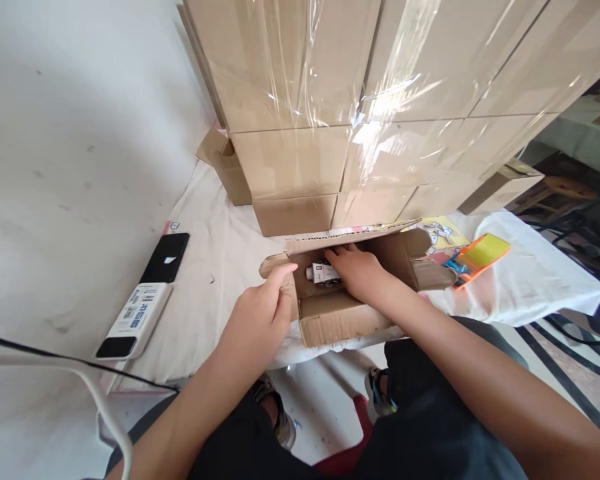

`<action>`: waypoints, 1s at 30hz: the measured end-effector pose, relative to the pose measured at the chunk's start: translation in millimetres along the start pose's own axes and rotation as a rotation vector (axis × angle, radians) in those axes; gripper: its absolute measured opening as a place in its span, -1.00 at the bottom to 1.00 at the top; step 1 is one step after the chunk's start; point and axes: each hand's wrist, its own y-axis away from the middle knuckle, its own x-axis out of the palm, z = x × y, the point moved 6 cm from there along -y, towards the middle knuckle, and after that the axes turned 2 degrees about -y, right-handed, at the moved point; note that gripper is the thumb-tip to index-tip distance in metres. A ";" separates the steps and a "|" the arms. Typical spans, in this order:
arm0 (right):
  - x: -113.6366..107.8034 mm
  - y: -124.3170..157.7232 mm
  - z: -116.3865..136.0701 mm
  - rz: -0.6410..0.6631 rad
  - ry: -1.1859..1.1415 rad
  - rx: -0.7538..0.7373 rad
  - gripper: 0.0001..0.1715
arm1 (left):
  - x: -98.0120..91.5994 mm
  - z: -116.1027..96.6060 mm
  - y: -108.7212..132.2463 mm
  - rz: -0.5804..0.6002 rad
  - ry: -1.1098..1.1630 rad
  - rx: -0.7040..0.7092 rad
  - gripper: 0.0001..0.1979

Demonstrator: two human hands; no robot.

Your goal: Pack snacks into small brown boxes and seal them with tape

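A small open cardboard box [347, 330] rests at the table's near edge, its flaps spread outward. My left hand [265, 310] is at the box's left end, closed at the left flap with one finger stretched over its edge. Inside the box lies a white tube [324, 273] with a printed label and a cap at its left end. My right hand [357, 270] reaches into the box and covers the tube's right end. Its fingers bend around the far side of the tube; the thumb is hidden. Whatever lies beneath the tube is mostly hidden.
Behind the box rises a stack of cartons [290, 160] wrapped in clear film. A black phone [165, 257] and a white labelled device [139, 313] lie left on the white-covered table [210, 267]. On the right sits an orange-edged tray [485, 257]. A wall [80, 167] bounds the left.
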 end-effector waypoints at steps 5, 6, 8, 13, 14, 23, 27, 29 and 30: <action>-22.8 21.2 -17.3 -0.162 -0.257 -0.057 -0.43 | -3.2 -0.8 -5.4 -0.104 -0.032 0.005 -0.54; -34.5 32.9 -26.3 -0.248 -0.361 -0.055 -0.49 | -4.6 -0.5 -7.4 -0.135 -0.018 0.011 -0.57; -59.0 59.8 -53.5 -0.478 -0.565 -0.012 -0.65 | -6.5 2.3 -12.6 -0.181 0.022 0.012 -0.62; -60.9 84.0 -141.9 -0.879 -0.945 0.242 -0.71 | -6.1 17.5 -26.0 -0.270 0.112 -0.065 -0.55; -48.6 74.5 -152.4 -0.822 -1.052 0.257 -0.66 | -5.7 20.0 -27.5 -0.298 0.126 -0.073 -0.50; -0.6 32.1 -106.8 -0.420 -1.217 -0.126 -0.12 | 8.6 20.9 -31.3 -0.267 0.371 0.302 -0.16; 1.3 34.7 -99.4 -0.351 -1.176 -0.234 -0.19 | 14.7 30.7 -27.2 -0.217 0.607 0.256 -0.19; 2.0 40.0 -97.8 -0.352 -1.141 -0.244 -0.22 | 18.8 33.3 -24.2 -0.214 0.617 0.228 -0.27; 2.6 44.2 -94.4 -0.341 -1.113 -0.247 -0.22 | 20.7 34.2 -23.1 -0.219 0.597 0.215 -0.29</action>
